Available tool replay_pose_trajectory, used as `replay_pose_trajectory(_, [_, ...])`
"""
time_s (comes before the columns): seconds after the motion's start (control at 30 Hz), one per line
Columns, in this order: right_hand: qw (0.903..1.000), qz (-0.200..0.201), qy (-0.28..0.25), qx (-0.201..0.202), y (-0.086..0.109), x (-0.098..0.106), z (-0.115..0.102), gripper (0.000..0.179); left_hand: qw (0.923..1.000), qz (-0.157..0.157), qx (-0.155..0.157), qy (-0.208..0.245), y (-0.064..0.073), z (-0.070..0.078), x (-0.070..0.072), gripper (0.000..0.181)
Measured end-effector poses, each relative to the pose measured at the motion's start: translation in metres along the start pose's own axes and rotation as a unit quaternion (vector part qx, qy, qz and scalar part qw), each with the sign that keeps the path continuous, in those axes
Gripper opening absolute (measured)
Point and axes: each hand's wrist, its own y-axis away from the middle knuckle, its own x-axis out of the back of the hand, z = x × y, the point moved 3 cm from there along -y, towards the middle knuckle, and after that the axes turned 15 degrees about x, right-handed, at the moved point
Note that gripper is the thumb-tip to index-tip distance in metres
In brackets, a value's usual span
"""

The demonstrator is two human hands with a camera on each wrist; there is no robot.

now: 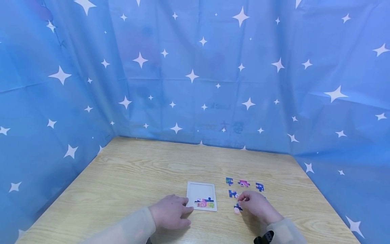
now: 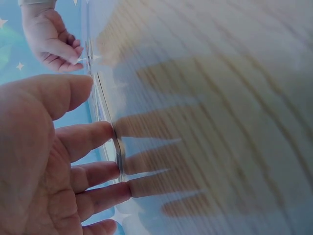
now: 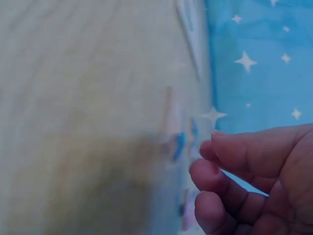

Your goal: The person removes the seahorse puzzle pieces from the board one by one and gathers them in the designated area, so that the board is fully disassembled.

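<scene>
A white puzzle tray [image 1: 201, 183] lies on the table, with several joined jigsaw pieces [image 1: 203, 203] in its lower right part, pink, dark blue and green. My left hand [image 1: 171, 211] rests at the tray's left side; its fingertips touch the tray's edge in the left wrist view, fingers loosely spread. To the right of the tray, my right hand [image 1: 257, 206] hovers low over loose pieces, fingertips right at a blue and pale pink jigsaw piece [image 1: 237, 208]. In the right wrist view its thumb and fingers [image 3: 208, 176] are loosely bent, with nothing showing between them.
More loose pieces lie beyond the right hand: a pink piece [image 1: 243, 183], a dark blue piece [image 1: 259, 186], a blue-green piece [image 1: 229, 181] and another [image 1: 232, 193]. A blue curtain [image 1: 195, 91] with white stars stands around the wooden table [image 1: 146, 169]. A dark watch [image 1: 264, 238] is on the right wrist.
</scene>
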Motion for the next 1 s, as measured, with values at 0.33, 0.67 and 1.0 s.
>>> replay_pose_trajectory(0.33, [0.9982, 0.012, -0.012, 0.057, -0.022, -0.005, -0.039, 0.005, 1.0000, 0.001, 0.001, -0.004, 0.000, 0.000, 0.000, 0.052])
replay_pose_trajectory(0.67, [0.9924, -0.019, -0.053, 0.110, -0.041, -0.048, -0.067, 0.005, 1.0000, -0.001, 0.002, -0.006, -0.002, 0.001, 0.000, 0.052])
replay_pose_trajectory(1.0, [0.9856, -0.044, -0.081, 0.142, -0.052, -0.084, -0.078, 0.006, 0.9996, 0.018, -0.005, -0.021, -0.003, 0.000, -0.002, 0.051])
